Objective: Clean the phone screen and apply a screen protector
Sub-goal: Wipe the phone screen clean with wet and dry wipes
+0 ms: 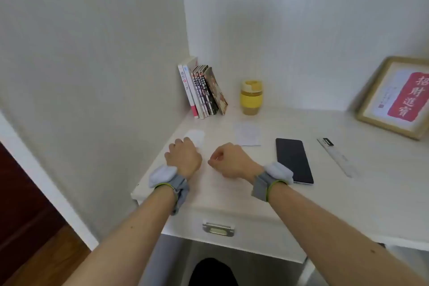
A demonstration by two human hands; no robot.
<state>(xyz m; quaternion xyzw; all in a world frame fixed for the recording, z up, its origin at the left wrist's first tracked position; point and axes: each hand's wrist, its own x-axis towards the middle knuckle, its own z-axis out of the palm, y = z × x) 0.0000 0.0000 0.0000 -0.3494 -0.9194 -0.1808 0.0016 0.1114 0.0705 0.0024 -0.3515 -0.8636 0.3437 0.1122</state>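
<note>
White desk (301,204). Phone (293,160), screen dark, lies flat at our 2 o'clock, untouched; cleaning not begun, we judge. Left hand (183,158) curls onto a white packet (196,137) at 11. Right hand (228,160) fisted, seemingly empty. Next: open the packet.
</note>
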